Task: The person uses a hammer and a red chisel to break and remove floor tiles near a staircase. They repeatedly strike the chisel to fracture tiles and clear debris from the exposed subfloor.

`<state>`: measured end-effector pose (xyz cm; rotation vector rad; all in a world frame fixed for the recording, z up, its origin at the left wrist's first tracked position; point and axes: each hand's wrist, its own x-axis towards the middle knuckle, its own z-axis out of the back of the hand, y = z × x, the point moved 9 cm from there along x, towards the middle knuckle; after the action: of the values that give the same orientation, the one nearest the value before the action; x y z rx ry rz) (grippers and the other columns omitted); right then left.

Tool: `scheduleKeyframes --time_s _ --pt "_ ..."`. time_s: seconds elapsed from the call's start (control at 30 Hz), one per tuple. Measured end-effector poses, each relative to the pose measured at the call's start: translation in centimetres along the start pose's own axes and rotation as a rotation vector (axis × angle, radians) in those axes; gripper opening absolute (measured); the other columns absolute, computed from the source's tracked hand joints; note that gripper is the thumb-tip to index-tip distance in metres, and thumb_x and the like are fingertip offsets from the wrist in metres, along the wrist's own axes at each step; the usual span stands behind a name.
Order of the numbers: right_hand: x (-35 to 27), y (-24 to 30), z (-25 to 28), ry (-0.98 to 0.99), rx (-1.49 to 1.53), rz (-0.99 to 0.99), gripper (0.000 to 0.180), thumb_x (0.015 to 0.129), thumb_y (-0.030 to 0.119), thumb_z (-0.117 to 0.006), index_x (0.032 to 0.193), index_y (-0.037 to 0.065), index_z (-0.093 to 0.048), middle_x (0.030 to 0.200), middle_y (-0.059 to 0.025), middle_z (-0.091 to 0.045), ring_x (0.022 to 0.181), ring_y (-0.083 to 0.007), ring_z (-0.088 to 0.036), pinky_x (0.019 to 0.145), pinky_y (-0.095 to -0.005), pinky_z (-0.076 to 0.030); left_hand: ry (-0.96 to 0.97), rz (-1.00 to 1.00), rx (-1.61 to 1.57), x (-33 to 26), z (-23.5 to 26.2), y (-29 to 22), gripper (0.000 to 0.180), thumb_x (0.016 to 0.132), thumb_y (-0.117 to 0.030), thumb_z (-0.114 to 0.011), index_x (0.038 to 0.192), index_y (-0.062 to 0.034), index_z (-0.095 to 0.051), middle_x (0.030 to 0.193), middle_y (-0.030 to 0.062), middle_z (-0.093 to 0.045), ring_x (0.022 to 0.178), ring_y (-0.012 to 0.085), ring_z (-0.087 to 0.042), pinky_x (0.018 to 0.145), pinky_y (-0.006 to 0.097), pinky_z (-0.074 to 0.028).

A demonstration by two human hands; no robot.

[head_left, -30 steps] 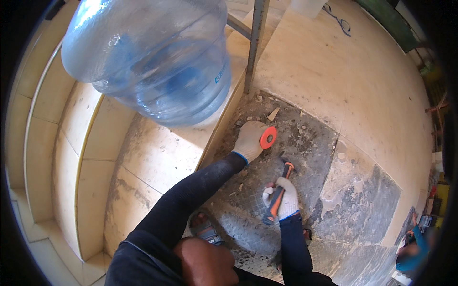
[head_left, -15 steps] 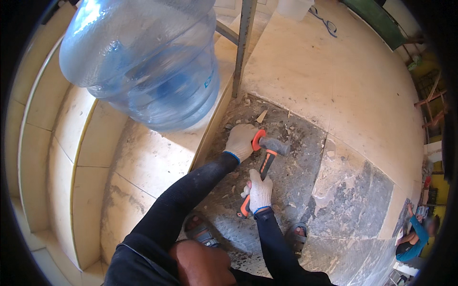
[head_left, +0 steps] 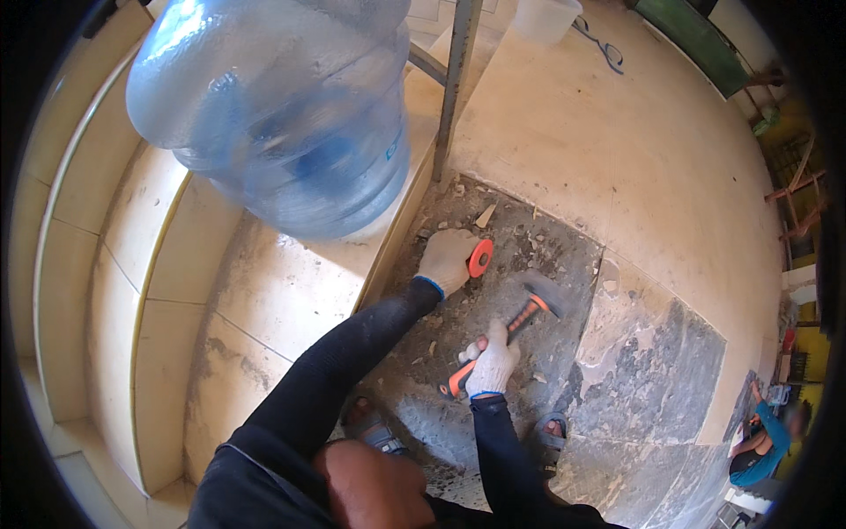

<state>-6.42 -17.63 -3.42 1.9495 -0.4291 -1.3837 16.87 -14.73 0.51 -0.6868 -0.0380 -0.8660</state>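
My left hand (head_left: 448, 261), in a white knit glove with a blue cuff, is wrapped round a chisel whose round orange-red hand guard (head_left: 480, 258) shows; its shaft and tip are hidden below the hand. My right hand (head_left: 493, 363), gloved alike, grips the black-and-orange handle of a hammer (head_left: 520, 319). The hammer's grey head, blurred, is to the right of the guard and apart from it. Under both hands lies a rough grey patch of bare floor (head_left: 564, 256), strewn with chips and crumbs of broken tile or mortar.
A large clear-blue water bottle (head_left: 291, 132) stands on the tiled step at left, beside a metal post (head_left: 456, 97). Curved tiled steps (head_left: 167, 256) rise farther left. Cream tiles (head_left: 670, 176) border the patch. My sandalled feet (head_left: 551, 432) are below. Another person (head_left: 771, 445) sits at far right.
The hammer's head has swung away from the chisel's guard, right and slightly down, with my right hand shifting a little. My left hand stays on the chisel in nearly the same place.
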Motion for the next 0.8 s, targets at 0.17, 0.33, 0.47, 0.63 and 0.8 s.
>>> scheduleKeyframes --time_s 0.17,0.33,0.47,0.63,0.8 --pt "-0.2 -0.4 -2.1 0.183 -0.047 -0.102 0.027 0.103 0.028 -0.074 0.102 0.009 -0.054 0.067 -0.0006 -0.049 0.048 -0.0158 -0.050 0.047 -0.0401 -0.048 -0.004 0.010 0.039 0.1 0.0 -0.2 0.017 0.089 -0.015 -0.073 0.104 -0.0114 -0.079 0.103 0.0141 -0.077 0.103 0.0380 -0.073 0.091 0.051 -0.055" --pt "0.3 3.0 -0.7 -0.010 -0.052 0.077 0.027 0.103 0.027 -0.074 0.097 0.009 -0.056 0.068 -0.0025 -0.053 0.049 -0.0179 -0.052 0.047 -0.0412 -0.048 -0.027 0.010 0.014 0.2 0.2 -0.3 0.016 0.090 -0.016 -0.073 0.104 -0.0118 -0.079 0.104 0.0140 -0.077 0.102 0.0384 -0.072 0.091 0.052 -0.055" --pt "0.4 3.3 -0.5 -0.100 0.246 0.047 0.028 0.105 0.028 -0.072 0.094 0.012 -0.052 0.067 -0.0022 -0.050 0.048 -0.0177 -0.051 0.047 -0.0419 -0.048 0.034 0.013 0.046 0.3 -0.1 -0.2 0.015 0.089 -0.016 -0.073 0.103 -0.0116 -0.078 0.103 0.0138 -0.076 0.101 0.0389 -0.073 0.090 0.052 -0.056" --pt "0.9 3.4 -1.8 0.074 -0.277 -0.068 0.029 0.103 0.031 -0.074 0.094 0.012 -0.054 0.068 -0.0008 -0.053 0.049 -0.0173 -0.054 0.046 -0.0413 -0.049 0.000 -0.016 0.013 0.1 -0.3 -0.4 0.017 0.088 -0.014 -0.074 0.104 -0.0114 -0.077 0.104 0.0133 -0.076 0.104 0.0389 -0.072 0.092 0.053 -0.055" --pt "1.0 3.7 -0.6 -0.054 0.208 0.036 0.027 0.104 0.028 -0.072 0.093 0.011 -0.054 0.067 -0.0010 -0.053 0.047 -0.0170 -0.050 0.046 -0.0408 -0.047 0.015 0.044 0.010 0.3 -0.4 0.1 0.023 0.085 -0.013 -0.077 0.108 -0.0116 -0.078 0.107 0.0138 -0.076 0.106 0.0390 -0.072 0.093 0.053 -0.055"
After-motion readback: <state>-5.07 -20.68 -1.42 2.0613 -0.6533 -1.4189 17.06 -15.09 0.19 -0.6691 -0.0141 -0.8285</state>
